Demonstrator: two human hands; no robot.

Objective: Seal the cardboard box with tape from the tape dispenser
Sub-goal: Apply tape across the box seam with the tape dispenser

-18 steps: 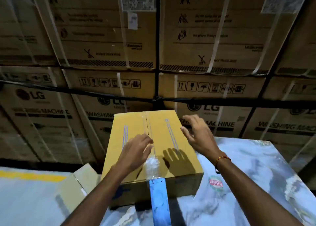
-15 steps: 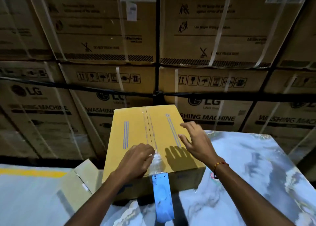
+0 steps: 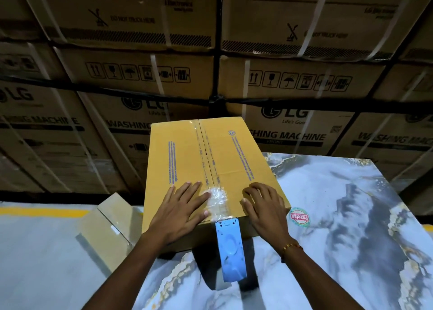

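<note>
A yellow cardboard box stands on the marble-patterned table, its flaps closed and clear tape running along the centre seam. A crumpled patch of clear tape lies on the seam near the front edge. My left hand rests flat on the lid just left of that patch, fingers spread. My right hand lies flat on the lid's front right corner. A blue tape dispenser hangs from the tape over the box's front face. Neither hand holds anything.
Stacked washing-machine cartons form a wall directly behind the box. A flattened piece of cardboard lies on the floor at the left, beside a yellow floor line. A round sticker sits on the table by the box.
My right hand has come down from above the lid's right side and now rests flat on the front right corner. My left hand has flattened beside the tape patch.
</note>
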